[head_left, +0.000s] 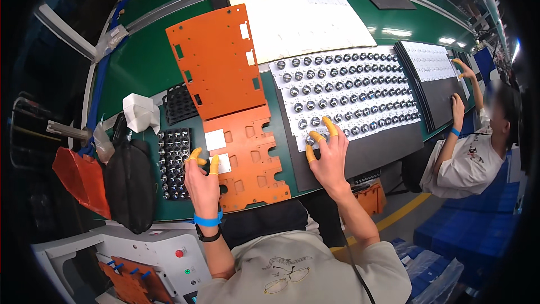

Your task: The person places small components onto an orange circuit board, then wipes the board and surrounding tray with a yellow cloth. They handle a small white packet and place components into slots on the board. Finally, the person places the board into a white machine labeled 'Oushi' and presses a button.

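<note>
Caps look light, slick, best pinched by rims; right hand at one, grip I can't tell; left hand, fingers parted!

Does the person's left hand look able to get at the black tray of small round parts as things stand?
Probably yes: the left hand is right beside the tray, with its fingers parted, and nothing visible covers the tray or blocks the way.

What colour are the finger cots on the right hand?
Yellow finger cots, clearest in the head view.
</note>
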The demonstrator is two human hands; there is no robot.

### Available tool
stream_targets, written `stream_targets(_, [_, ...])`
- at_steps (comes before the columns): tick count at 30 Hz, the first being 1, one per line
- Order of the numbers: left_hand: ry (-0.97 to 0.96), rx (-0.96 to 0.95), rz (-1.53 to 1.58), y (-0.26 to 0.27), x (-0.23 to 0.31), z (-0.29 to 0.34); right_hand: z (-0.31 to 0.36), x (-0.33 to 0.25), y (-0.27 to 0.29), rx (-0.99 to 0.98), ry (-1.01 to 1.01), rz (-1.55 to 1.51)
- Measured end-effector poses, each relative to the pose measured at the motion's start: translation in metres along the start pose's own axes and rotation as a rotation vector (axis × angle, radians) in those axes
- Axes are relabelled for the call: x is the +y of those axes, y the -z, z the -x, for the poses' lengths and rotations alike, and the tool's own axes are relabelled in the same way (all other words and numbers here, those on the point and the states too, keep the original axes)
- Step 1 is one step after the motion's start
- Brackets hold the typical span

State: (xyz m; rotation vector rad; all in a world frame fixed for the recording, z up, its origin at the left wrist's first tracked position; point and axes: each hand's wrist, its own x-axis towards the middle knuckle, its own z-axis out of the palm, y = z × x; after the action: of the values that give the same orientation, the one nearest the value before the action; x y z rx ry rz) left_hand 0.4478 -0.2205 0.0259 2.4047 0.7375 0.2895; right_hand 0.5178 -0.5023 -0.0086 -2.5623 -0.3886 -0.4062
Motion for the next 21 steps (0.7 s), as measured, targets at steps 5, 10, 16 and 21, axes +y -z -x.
stream_targets(5, [0.014,-0.016,0.018,-0.011,0.002,-0.011,0.0,0.001,0.002,-0.028,-0.013,0.011])
stream_targets(10, [0.011,-0.036,0.027,-0.021,-0.002,-0.02,0.006,-0.006,0.009,0.025,-0.007,-0.026])
stream_targets(16, [-0.057,0.04,-0.086,-0.031,-0.003,-0.026,0.019,-0.011,0.014,0.087,0.079,-0.097])
stream_targets(21, [-0.063,0.093,0.0,-0.031,-0.005,-0.027,0.025,-0.016,0.016,0.102,0.129,-0.13])
